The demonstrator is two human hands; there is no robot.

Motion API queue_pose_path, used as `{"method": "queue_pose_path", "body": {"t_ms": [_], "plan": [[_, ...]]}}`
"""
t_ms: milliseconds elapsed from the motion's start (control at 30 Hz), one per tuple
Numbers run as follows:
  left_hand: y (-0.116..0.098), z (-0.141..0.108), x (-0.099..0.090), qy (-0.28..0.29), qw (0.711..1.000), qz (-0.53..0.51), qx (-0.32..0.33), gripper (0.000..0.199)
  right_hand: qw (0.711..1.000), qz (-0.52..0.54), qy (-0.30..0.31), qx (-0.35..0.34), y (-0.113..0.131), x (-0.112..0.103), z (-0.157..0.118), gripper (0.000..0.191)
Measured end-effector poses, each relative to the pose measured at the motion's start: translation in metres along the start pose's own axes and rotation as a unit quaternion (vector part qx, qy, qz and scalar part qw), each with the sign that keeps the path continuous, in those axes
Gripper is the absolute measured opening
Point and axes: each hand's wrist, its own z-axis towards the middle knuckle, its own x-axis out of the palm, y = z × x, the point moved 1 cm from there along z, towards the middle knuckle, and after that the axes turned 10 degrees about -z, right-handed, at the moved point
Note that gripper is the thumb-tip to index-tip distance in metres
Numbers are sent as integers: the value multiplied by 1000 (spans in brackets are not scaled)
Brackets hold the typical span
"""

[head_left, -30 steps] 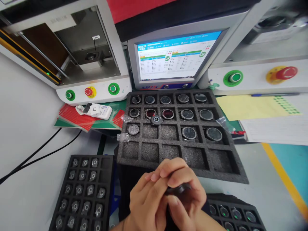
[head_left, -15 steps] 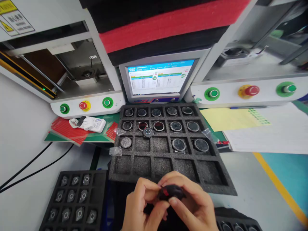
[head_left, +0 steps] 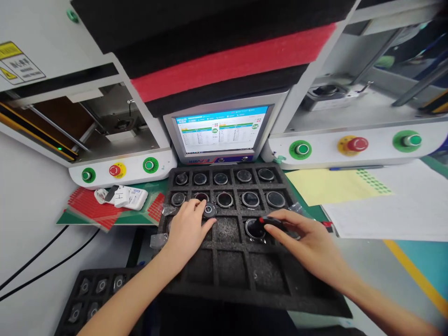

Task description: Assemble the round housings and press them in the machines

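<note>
My left hand reaches over the left part of the black foam tray. Its fingers close on a watch case, which lies back side up with its round sensor showing, across a divider. In my right hand, thumb and fingers pinch a dark watch case with a red spot, held edge-on above the tray's right side. Just left of it, a round watch sits face up in its pocket. More face-up watches, such as one watch, fill the back rows. My left hand hides some pockets.
A monitor stands behind the tray, between two machines with green buttons and red stop buttons. Yellow paper and white sheets lie at right. A white device rests at left; a second tray sits lower left.
Both hands have moved from the near edge up over the tray and apart. My left hand let go of the red-spotted case and took hold of the back-up watch case; my right still holds the former.
</note>
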Motion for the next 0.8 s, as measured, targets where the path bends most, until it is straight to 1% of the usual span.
{"method": "queue_pose_path", "body": {"t_ms": [100,233,367,467,567,700,800], "plan": [[1,4,3,29,999,-1,-15,29,1000,-3,0,6,-13,-4,4,41],[2,12,-2,55,997,-26,-47,33,999,-19,4,25,-25,-11,7,38],[3,21,-9,76,991,-61,-90,39,999,-31,14,39,-26,-16,9,25],[3,27,-11,89,987,-72,-114,37,1000,-28,0,12,-20,-18,9,16],[1,30,-12,109,985,-68,-115,37,999,-33,-9,-19,-15,-21,10,11],[-1,32,-15,139,984,-56,-98,39,998,-44,-7,-46,-12,-23,11,9],[0,34,-17,158,982,-53,-86,38,998,-41,1,-55,-12,-25,12,9]]}}
